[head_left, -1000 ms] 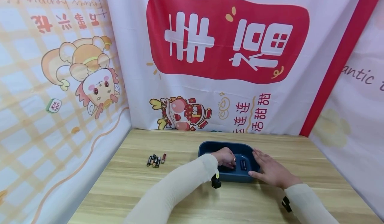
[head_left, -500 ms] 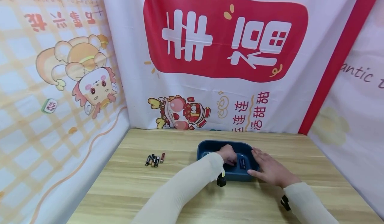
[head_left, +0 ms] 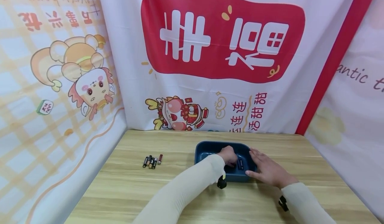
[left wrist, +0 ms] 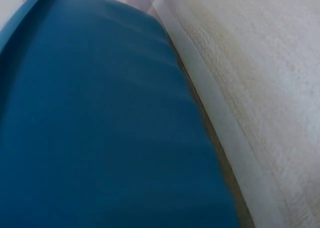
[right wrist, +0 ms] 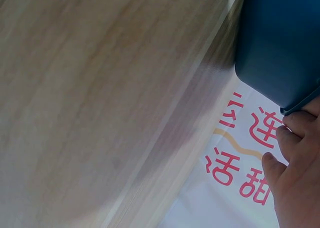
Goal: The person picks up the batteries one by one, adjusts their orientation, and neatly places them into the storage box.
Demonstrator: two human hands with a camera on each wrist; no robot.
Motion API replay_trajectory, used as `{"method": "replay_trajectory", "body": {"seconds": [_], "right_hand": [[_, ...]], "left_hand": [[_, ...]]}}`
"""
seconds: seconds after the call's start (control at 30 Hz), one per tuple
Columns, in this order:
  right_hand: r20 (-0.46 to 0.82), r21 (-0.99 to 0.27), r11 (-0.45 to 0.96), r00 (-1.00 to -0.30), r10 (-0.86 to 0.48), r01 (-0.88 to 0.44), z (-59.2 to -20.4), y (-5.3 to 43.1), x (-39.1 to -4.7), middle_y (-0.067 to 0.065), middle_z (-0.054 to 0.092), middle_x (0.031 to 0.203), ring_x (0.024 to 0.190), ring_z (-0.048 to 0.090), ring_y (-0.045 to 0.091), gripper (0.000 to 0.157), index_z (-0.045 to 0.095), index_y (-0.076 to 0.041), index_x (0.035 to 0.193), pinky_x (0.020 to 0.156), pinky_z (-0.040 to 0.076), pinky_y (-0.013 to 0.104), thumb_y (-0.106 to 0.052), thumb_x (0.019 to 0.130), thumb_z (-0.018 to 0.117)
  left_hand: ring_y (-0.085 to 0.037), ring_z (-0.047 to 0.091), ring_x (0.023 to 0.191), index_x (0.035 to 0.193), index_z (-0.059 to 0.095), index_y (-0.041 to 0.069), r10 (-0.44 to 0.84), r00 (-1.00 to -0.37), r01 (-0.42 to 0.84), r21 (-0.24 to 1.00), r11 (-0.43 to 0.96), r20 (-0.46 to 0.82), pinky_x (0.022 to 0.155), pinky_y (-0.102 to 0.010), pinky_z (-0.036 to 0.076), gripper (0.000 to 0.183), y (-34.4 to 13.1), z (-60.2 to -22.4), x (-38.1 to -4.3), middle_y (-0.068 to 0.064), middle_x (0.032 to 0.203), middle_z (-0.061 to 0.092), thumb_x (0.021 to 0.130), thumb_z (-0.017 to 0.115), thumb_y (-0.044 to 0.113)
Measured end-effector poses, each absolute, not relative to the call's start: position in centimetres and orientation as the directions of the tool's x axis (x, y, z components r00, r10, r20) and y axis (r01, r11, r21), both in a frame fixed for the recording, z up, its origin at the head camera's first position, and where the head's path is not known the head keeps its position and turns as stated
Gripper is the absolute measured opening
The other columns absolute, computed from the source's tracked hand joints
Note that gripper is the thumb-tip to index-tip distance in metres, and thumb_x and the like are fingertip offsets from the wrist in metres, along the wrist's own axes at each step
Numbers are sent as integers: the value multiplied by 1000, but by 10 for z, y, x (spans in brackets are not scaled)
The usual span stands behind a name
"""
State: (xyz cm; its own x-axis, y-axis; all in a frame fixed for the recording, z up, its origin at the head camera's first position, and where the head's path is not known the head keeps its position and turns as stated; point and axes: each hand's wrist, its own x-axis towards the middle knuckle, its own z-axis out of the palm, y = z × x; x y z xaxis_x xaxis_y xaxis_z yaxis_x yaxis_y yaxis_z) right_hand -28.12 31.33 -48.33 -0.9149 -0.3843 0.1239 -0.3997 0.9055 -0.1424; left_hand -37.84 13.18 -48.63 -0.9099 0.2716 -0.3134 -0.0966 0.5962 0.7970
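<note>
A dark blue plastic bin (head_left: 237, 176) stands on the table. My left hand (head_left: 228, 154) reaches down inside it, fingers bent and fingertips together low near the floor of the bin. They pinch a small dark battery, mostly hidden by the hand. Just right of these fingertips lie dark batteries (head_left: 240, 164), side by side. At the bin's right end my right hand (head_left: 267, 168) rests on the rim, fingers extended toward the far corner and thumb at the near side. The left wrist view is filled by the bin's outer wall (left wrist: 110, 108); the left hand is outside that view.
Several loose batteries (head_left: 151, 161) lie in a group on the wooden table (head_left: 126, 190), left of the bin, with a red one (head_left: 160, 159) at the group's right. Printed cloth (head_left: 222, 70) hangs behind the table and along both sides.
My left hand has moved slightly right and deeper within the bin, close to the batteries there. The right hand stays on the rim. The head view has shifted a little.
</note>
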Motion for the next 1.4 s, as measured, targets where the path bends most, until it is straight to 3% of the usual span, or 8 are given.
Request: {"method": "replay_trajectory", "body": {"seconds": [0.17,0.4,0.5,0.67,0.9,1.1,1.17,1.4], "right_hand": [[130,-146,906,-916,-380,-397,-483,313,-280,15,25,157,143,23,33,90,29,2,150,115,22,53,-64,92,51],[135,-139,903,-911,-389,-406,-483,314,-279,15,26,157,143,24,33,90,29,1,150,115,23,52,-64,92,50],[126,-146,903,-913,-388,-404,-484,312,-280,15,25,157,143,24,33,91,29,1,150,115,23,52,-65,91,50],[119,-165,901,-915,-385,-400,-484,311,-280,14,24,157,143,23,33,91,29,1,150,115,23,53,-65,91,50],[123,-156,899,-911,-394,-409,-484,313,-281,16,25,157,143,23,34,91,29,3,150,115,23,53,-65,92,49],[122,-151,895,-906,-405,-420,-483,315,-281,17,25,156,142,23,36,92,30,4,149,114,23,54,-65,91,50],[116,-155,895,-908,-403,-418,-482,315,-280,18,26,156,142,23,36,92,30,4,149,114,22,54,-65,91,50],[114,-147,899,-910,-398,-411,-481,313,-280,19,27,155,142,23,38,91,31,5,148,114,22,56,-65,92,49]], "left_hand": [[-21,63,60,83,61,-1,290,-909,-51,771,635,-298,50,-32,57,10,134,-488,-378,-10,75,59,87,59,-10],[-21,62,62,85,61,-2,282,-908,-80,789,609,-309,52,-32,58,9,131,-483,-373,-10,77,59,87,58,-10],[-22,63,63,80,60,-1,284,-904,-93,794,600,-321,54,-33,59,12,126,-481,-370,-10,76,59,88,58,-9],[-23,66,65,63,51,6,324,-892,-90,826,557,-316,56,-34,59,31,115,-478,-368,-9,71,58,87,60,-10],[-24,67,75,61,52,4,411,-873,-40,878,477,-263,61,-36,60,33,93,-473,-367,-12,80,67,92,53,-7],[-26,66,80,91,65,-4,460,-851,-53,914,402,-251,64,-36,60,3,74,-471,-363,-10,86,66,89,65,-6],[-29,66,84,101,65,-7,489,-835,-56,923,380,-252,67,-38,60,15,67,-466,-359,-11,88,65,86,67,-8],[-36,64,96,108,63,-9,545,-801,-64,939,337,-250,69,-36,60,21,44,-448,-351,-11,90,66,88,66,-6]]}}
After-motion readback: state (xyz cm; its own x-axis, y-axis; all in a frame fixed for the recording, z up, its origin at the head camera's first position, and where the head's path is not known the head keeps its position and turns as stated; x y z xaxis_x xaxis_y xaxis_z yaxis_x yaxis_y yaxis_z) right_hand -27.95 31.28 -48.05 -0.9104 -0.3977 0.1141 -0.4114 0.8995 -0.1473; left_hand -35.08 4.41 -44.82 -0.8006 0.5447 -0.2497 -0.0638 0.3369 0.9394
